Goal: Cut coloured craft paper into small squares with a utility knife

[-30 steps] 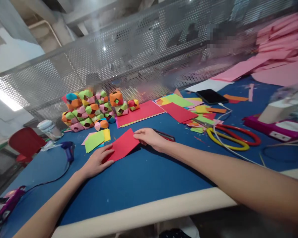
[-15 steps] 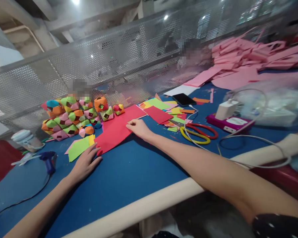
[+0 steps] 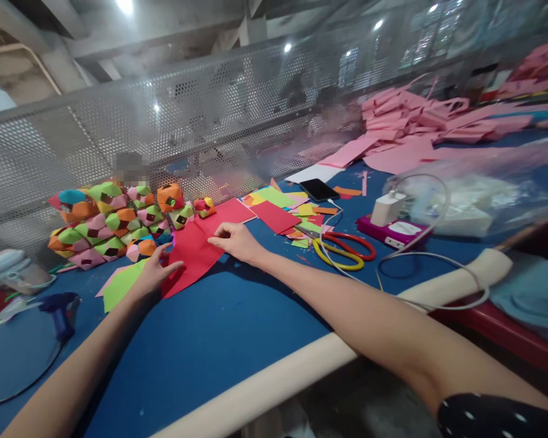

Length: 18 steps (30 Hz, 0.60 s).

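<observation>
A red paper sheet lies on the blue table. My left hand rests on its near left corner, thumb and fingers pinching the edge. My right hand presses fingertips on the sheet's right edge. A lime green sheet lies just left of my left hand. A pile of multicoloured folded paper cubes stands behind the red sheet against the perforated metal screen.
Red and yellow scissors, loose coloured paper pieces, a phone, a white charger with cable and a magenta box lie to the right. Pink paper stacks fill the far right. A blue glue gun sits left.
The view has swung right. The red sheet now looks larger and unfolded; my left hand moved from flat on it to gripping its corner, and my right hand shifted along its edge.
</observation>
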Each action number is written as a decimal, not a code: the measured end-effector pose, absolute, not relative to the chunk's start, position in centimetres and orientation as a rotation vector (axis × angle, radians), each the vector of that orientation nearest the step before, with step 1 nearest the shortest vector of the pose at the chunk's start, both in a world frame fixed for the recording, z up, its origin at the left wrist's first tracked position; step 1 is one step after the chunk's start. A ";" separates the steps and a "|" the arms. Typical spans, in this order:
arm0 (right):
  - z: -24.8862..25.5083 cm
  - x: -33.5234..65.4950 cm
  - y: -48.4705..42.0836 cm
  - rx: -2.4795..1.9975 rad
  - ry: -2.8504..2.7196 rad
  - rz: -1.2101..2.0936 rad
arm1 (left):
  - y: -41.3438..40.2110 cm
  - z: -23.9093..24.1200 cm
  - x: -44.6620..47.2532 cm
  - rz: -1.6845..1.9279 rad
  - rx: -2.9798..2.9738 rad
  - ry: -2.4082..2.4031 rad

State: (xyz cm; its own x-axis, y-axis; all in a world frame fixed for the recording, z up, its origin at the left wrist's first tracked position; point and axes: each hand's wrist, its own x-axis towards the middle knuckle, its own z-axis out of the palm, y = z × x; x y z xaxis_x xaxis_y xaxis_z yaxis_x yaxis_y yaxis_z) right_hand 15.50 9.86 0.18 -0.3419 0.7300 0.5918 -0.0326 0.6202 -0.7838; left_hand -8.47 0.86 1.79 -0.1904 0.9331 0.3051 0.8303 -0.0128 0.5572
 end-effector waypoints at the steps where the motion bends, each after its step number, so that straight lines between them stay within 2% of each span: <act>1: 0.1 15.5 10.0 -0.572 -1.753 0.876 | 0.9 1.6 -8.5 0.993 1.878 2.089; 9: -1.3 15.3 12.5 -0.797 -1.715 0.885 | 0.4 0.7 -8.4 1.061 1.762 2.044; 18: -1.9 17.8 15.6 -1.133 -1.699 0.829 | -1.0 2.7 -9.1 1.190 1.605 2.103</act>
